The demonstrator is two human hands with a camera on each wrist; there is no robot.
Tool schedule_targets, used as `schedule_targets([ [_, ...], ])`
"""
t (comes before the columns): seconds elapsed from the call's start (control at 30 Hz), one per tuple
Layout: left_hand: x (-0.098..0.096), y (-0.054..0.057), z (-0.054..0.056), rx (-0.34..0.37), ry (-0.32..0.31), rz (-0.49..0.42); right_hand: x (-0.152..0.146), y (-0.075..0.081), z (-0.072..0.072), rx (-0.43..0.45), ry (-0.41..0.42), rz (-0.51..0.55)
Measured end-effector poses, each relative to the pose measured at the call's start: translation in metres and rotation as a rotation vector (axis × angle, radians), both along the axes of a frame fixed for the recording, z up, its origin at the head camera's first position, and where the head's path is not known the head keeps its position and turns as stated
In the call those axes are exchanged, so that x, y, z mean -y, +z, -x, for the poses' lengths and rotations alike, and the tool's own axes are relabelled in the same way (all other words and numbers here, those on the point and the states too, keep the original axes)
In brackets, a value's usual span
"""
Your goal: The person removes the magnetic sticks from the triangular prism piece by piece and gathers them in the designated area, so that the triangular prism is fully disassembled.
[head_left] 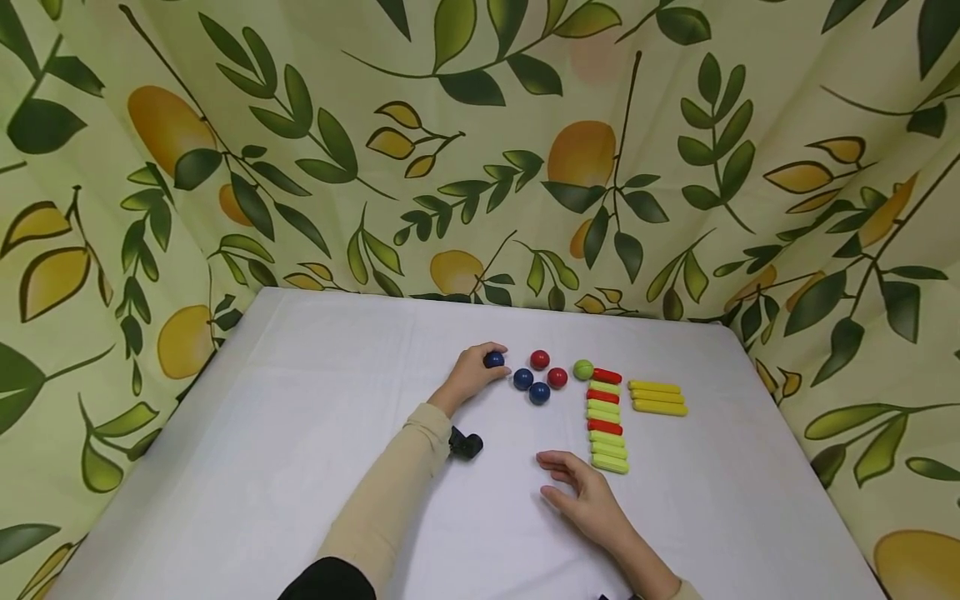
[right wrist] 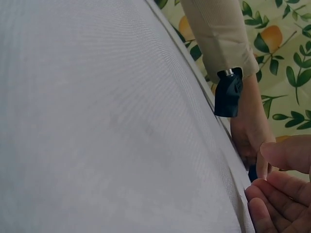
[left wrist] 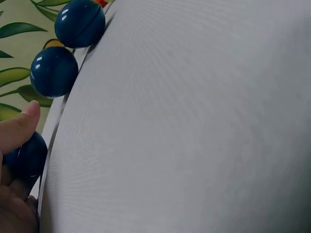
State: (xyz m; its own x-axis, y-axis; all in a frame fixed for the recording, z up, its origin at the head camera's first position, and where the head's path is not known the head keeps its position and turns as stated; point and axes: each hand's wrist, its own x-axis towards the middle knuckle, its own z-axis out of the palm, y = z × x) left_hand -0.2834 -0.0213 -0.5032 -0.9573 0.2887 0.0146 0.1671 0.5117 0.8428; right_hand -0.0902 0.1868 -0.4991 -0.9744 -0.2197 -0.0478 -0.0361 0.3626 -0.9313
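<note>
My left hand (head_left: 469,372) holds a glossy blue ball (head_left: 493,359) between thumb and fingers, low over the white table. In the left wrist view the thumb lies across that blue ball (left wrist: 28,155), hiding part of it. Two more blue balls (head_left: 523,379) sit just right of this hand, with two red balls (head_left: 557,377) beside them. A light green ball (head_left: 583,369) touches the top of a column of short red and light green sticks (head_left: 604,412). My right hand (head_left: 587,498) is held below the column, its fingers loosely bent and holding nothing.
Three yellow sticks (head_left: 658,398) lie side by side to the right of the column. A black wrist camera (head_left: 467,444) juts from the left sleeve. The white-clothed table (head_left: 315,400) is enclosed by a leaf-and-fruit patterned curtain (head_left: 480,167).
</note>
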Motion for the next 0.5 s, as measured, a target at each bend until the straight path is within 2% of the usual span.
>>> schedule_targets([
  [0.3, 0.009, 0.0, -0.006, -0.017, -0.003, 0.015, 0.0, -0.002, 0.0, 0.008, -0.004, -0.026],
  [0.5, 0.025, 0.003, -0.017, -0.005, 0.0, 0.037, -0.001, -0.002, 0.0, 0.026, -0.017, -0.067],
])
